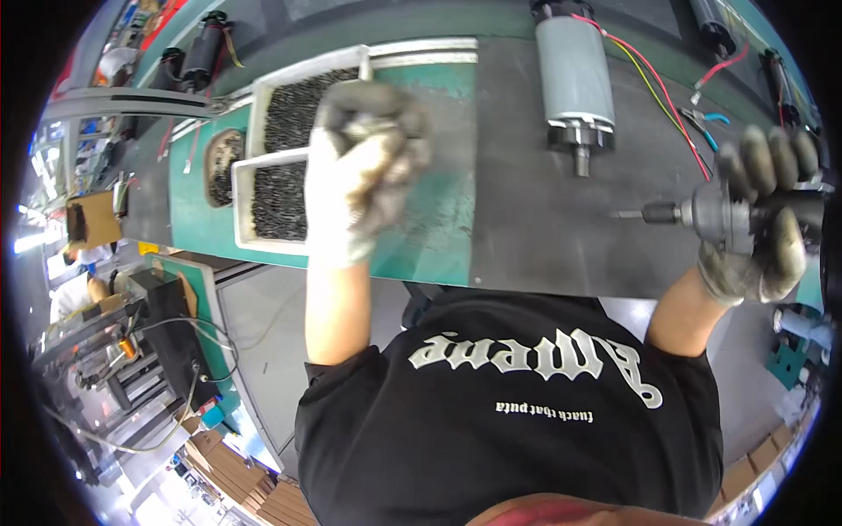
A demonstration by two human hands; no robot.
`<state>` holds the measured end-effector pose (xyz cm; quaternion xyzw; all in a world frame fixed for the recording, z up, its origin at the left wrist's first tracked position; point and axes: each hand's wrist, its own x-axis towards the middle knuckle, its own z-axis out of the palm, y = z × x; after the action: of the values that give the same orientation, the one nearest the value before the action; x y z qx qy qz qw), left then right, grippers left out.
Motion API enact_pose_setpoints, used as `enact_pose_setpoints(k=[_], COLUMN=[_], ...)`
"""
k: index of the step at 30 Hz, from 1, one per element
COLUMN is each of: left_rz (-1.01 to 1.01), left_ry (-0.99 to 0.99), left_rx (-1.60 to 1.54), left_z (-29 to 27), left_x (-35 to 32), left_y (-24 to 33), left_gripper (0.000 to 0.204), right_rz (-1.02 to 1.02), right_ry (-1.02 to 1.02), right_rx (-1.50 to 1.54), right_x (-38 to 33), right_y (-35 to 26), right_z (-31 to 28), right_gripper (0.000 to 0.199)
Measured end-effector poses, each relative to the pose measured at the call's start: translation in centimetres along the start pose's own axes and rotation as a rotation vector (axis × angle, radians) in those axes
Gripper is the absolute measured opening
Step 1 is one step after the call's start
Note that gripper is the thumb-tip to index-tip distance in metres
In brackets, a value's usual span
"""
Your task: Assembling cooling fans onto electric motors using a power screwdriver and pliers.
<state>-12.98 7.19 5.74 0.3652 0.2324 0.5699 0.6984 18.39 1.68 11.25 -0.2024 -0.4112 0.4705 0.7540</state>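
Observation:
My left hand (pixel 364 171), in a stained white work glove, is raised beside two white bins of small dark screws. Its fingers are curled closed and smeared a little by motion; what they hold, if anything, is hidden. The upper bin (pixel 256 118) and the lower bin (pixel 245 206) stand side by side, partly covered by that hand. At the right, my gloved right hand (pixel 754 237) is wrapped round a power screwdriver (pixel 712 216), its bit pointing left over the dark mat. Between the hands, toward the far side, lies a large grey cylindrical motor (pixel 574 74) with its shaft toward me.
Blue-handled pliers (pixel 704 127) lie by the motor's red and yellow wires (pixel 653 81). An oval tray (pixel 213 167) of dark small parts sits left of the bins. A metal rail (pixel 132 103) crosses the far left. Smaller black motors (pixel 206 53) stand along the back.

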Motion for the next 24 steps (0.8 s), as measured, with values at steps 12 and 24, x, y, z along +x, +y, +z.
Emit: enact_pose_setpoints(k=[12, 24], left_rz=[-0.268, -0.216], left_ry=[-0.272, -0.079], left_rx=[-0.699, -0.367], left_z=[6.7, 6.8], left_x=[-0.2, -1.2], left_y=[-9.5, -10.3], left_gripper=[0.021, 0.021], right_rz=[0.007, 0.120], right_ry=[0.123, -0.008], right_rx=[-0.222, -0.031], right_x=[-0.7, -0.8], right_y=[-0.3, 0.6], right_z=[-0.2, -1.0], right_gripper=[0.049, 0.043])
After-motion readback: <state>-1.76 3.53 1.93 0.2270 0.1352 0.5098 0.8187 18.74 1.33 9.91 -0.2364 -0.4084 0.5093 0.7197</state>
